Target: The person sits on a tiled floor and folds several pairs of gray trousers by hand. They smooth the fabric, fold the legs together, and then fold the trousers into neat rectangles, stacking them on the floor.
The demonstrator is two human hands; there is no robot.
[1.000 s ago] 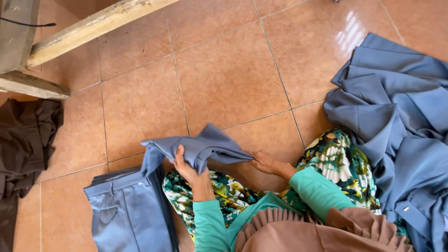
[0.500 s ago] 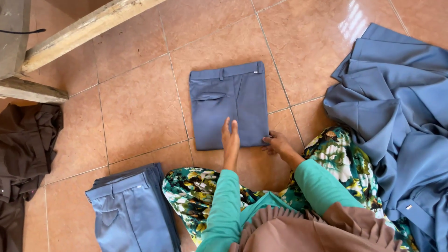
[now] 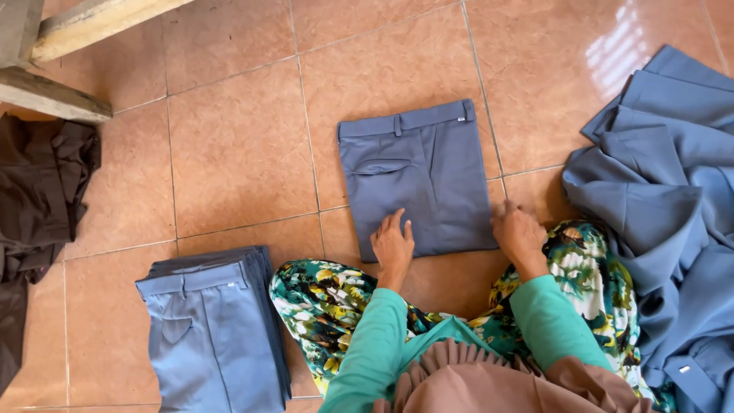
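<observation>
Folded blue trousers [image 3: 419, 177] lying flat on the tiled floor [image 3: 237, 153], directly ahead of the knees, waistband turned away and folded edge nearest the body. Left hand [image 3: 393, 246] resting palm-down on the near left corner, fingers [image 3: 397, 222] extended and only slightly spread, pressing the cloth flat rather than pinching it. Right hand [image 3: 518, 231] set down at the near right corner, partly on the fabric edge and partly on the tile, fingers loosely together and curled a little; hard to tell whether any cloth is caught beneath them. Both hands placed at the two near corners, apparently to hold the fold square and smooth.

To the left, beside the knee in the floral skirt [image 3: 329, 298], a neat stack of folded trousers [image 3: 210, 329] of the same blue, edges aligned. To the right, a loose heap of unfolded blue cloth [image 3: 665, 199], touching the skirt. Far left, dark brown garments [image 3: 38, 199] crumpled below a wooden beam [image 3: 53, 95].
</observation>
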